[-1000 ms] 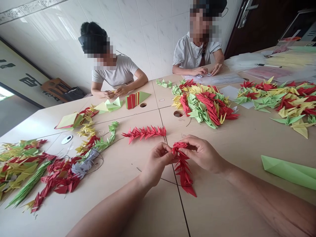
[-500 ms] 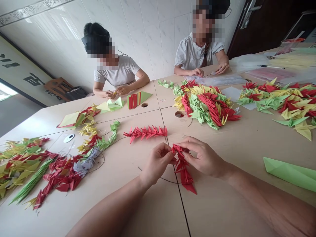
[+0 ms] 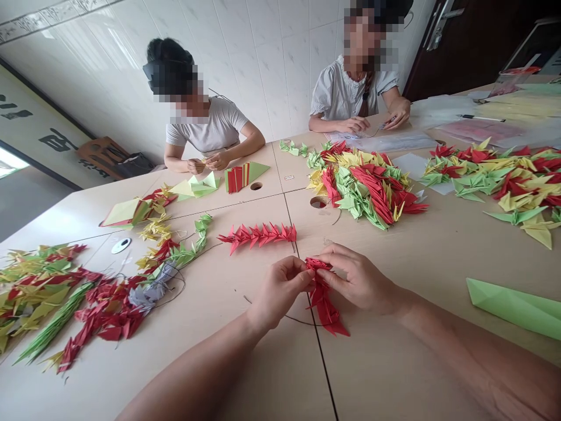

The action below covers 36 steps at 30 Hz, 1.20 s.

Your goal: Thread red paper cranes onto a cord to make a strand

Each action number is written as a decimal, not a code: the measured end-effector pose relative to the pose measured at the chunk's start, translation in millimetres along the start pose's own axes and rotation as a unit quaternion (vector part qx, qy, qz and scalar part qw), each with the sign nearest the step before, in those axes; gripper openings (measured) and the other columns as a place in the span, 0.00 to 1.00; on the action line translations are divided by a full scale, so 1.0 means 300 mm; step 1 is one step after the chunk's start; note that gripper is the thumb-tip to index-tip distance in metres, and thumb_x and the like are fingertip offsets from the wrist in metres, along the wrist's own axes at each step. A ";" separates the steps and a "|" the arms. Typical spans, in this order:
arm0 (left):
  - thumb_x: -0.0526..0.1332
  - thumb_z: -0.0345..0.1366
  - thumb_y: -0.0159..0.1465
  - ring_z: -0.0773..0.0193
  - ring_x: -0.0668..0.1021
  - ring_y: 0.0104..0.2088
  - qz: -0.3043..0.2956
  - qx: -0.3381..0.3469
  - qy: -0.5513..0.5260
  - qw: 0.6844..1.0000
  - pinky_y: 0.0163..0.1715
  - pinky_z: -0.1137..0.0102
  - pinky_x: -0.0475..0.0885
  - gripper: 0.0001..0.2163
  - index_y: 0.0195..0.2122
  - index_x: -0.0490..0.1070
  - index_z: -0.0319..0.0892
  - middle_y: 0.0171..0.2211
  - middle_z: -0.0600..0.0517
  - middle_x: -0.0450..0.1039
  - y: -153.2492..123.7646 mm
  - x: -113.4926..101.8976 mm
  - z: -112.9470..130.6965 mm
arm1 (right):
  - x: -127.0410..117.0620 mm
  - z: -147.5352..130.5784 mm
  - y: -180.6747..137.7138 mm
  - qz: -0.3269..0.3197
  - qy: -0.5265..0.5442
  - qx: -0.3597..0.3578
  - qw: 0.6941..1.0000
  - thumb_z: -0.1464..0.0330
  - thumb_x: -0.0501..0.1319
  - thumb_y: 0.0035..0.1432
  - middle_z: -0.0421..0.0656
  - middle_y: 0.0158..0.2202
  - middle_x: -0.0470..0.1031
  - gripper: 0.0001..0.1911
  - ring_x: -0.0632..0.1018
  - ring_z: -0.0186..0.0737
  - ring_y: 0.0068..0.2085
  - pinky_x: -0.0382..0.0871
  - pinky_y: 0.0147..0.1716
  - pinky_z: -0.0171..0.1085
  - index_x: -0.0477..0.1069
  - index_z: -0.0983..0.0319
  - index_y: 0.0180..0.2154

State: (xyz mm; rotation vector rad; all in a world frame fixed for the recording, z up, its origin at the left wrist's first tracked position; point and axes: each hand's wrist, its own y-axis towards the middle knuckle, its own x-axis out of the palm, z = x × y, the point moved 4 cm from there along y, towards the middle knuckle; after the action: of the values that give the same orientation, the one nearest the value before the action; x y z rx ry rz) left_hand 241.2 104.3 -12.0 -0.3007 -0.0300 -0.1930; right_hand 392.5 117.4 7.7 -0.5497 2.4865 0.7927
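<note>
Between my two hands is a string of red folded-paper pieces (image 3: 326,310), its lower end pointing toward me. My left hand (image 3: 283,289) pinches its upper left side with thumb and forefinger. From the other side, the thumb and fingers of my right hand (image 3: 359,275) press on the same upper end. A thin dark cord (image 3: 300,320) runs left from the string over the table. Just beyond my hands lies another red folded-paper string (image 3: 258,235), apart from them.
Mixed coloured paper strings lie in a heap (image 3: 363,181), at right (image 3: 517,175) and at left (image 3: 39,286). A green folded sheet (image 3: 512,307) rests near my right forearm. Two people sit across the table (image 3: 245,374), their hands on small items.
The red string's lower end has shifted slightly up, and its top looks more bunched between my fingers. Both hands keep their grip almost in place. Across the table, the people's hands moved slightly.
</note>
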 end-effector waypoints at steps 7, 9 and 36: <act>0.62 0.38 0.59 0.66 0.75 0.34 -0.041 0.017 0.004 0.999 0.39 0.68 0.73 0.08 0.31 0.72 0.38 0.31 0.50 0.73 -0.007 0.006 0.006 | -0.011 0.017 0.002 0.011 0.030 0.054 0.998 0.72 0.54 0.62 0.44 0.35 0.72 0.09 0.74 0.38 0.38 0.71 0.39 0.38 0.73 0.59 0.36; 0.65 0.37 0.56 0.68 0.73 0.32 -0.029 0.039 0.038 0.998 0.35 0.70 0.72 0.08 0.30 0.69 0.39 0.29 0.53 0.70 -0.003 0.000 0.003 | -0.009 0.015 0.003 0.005 0.034 0.062 0.997 0.73 0.54 0.61 0.44 0.34 0.72 0.09 0.74 0.39 0.38 0.71 0.39 0.38 0.73 0.60 0.35; 0.67 0.43 0.58 0.70 0.73 0.28 0.002 0.127 -0.029 0.991 0.32 0.72 0.70 0.14 0.30 0.64 0.41 0.26 0.56 0.69 0.012 -0.018 0.029 | 0.033 0.049 -0.018 -0.090 0.226 0.203 0.949 0.62 0.62 0.59 0.45 0.46 0.74 0.17 0.77 0.40 0.46 0.72 0.48 0.44 0.65 0.60 0.48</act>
State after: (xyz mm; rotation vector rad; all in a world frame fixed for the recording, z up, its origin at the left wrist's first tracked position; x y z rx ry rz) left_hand 236.7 111.3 -5.1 -0.0515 -0.1099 -0.1738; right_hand 391.7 120.1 -10.6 -0.8621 2.8434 0.0711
